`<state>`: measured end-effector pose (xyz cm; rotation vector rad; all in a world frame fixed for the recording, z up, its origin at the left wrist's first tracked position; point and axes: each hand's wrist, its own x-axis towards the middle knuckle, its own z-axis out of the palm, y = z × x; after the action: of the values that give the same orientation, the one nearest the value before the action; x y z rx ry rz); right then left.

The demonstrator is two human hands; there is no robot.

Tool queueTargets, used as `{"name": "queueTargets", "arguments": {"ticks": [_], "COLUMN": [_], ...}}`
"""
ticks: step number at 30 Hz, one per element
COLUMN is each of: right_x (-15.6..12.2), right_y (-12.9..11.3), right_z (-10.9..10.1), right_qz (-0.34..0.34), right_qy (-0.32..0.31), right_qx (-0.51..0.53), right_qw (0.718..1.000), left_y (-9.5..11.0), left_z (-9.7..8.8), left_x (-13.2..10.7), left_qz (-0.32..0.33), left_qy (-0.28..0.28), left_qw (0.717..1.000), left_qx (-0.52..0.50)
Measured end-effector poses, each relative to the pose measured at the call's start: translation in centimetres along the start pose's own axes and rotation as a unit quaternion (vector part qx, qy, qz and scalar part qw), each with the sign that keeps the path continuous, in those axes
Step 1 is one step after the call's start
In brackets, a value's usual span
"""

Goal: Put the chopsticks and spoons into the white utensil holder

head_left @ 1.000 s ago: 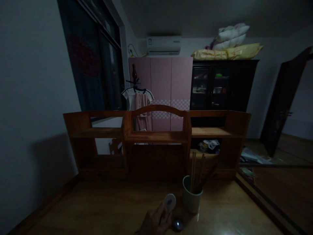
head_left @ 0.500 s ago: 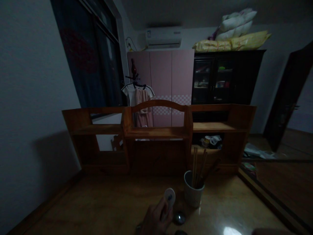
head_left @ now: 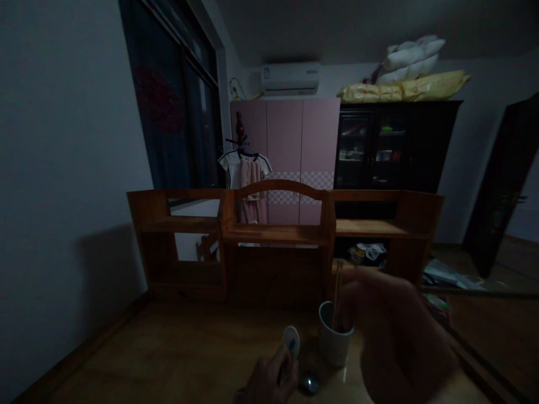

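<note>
My left hand [head_left: 272, 377], low in the middle of the head view, is closed around a white spoon [head_left: 291, 339] with a blue mark on its oval end. My right hand [head_left: 396, 331] is large and blurred at the right, its fingers at the mouth of a pale cup [head_left: 334, 345]. Wooden chopsticks [head_left: 338, 292] stand upright in that cup, just left of those fingertips. Whether the right fingers grip anything is smeared and partly hidden. Beside my left hand, a shiny round metal piece [head_left: 309, 382] lies on the wooden tabletop [head_left: 202, 348].
A wooden shelf unit [head_left: 278, 233] runs along the table's far edge. Behind it are a pink wardrobe [head_left: 284, 134], a dark glass-fronted cabinet [head_left: 421, 146] and clothes [head_left: 250, 174] on a stand. A wall [head_left: 63, 168] borders the left side.
My right hand has come in from the lower right to the cup, covering the dark stick that leaned there. My left hand still holds the spoon. The view has shifted slightly.
</note>
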<state>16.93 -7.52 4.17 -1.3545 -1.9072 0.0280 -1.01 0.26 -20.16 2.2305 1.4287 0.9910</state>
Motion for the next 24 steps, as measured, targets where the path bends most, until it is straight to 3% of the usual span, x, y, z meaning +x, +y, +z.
{"name": "queueTargets", "arguments": {"ticks": [2,3,7,10,14,24], "right_x": [1.7,2.3,3.5,3.5,3.9,4.8], "right_y": [0.2,0.6,3.4,4.6,4.8,5.3], "right_z": [1.7,2.6,6.0,7.5,8.2,8.1], "right_qz": [0.024,0.023,0.056,0.069,0.066,-0.012], "right_qy": [0.065,0.061,-0.116,-0.163,-0.201,-0.303], "right_qx": [-0.007,-0.016,-0.058,-0.060,-0.022,0.094], "right_qw": [0.998,0.998,0.990,0.982,0.977,0.948], "left_y": [-0.3,-0.5,-0.9,-0.6,-0.3,-0.3], "left_z": [0.4,0.6,0.8,0.1,-0.6,0.2], "left_x": [0.2,0.3,0.5,0.2,0.1,0.7], "left_qz": [-0.022,-0.031,-0.054,-0.068,-0.076,-0.061], "left_qy": [0.014,0.021,0.029,0.031,0.030,0.009], "left_qw": [0.999,0.999,0.998,0.997,0.996,0.992], "left_qx": [0.019,0.023,-0.007,-0.021,-0.024,-0.109]}}
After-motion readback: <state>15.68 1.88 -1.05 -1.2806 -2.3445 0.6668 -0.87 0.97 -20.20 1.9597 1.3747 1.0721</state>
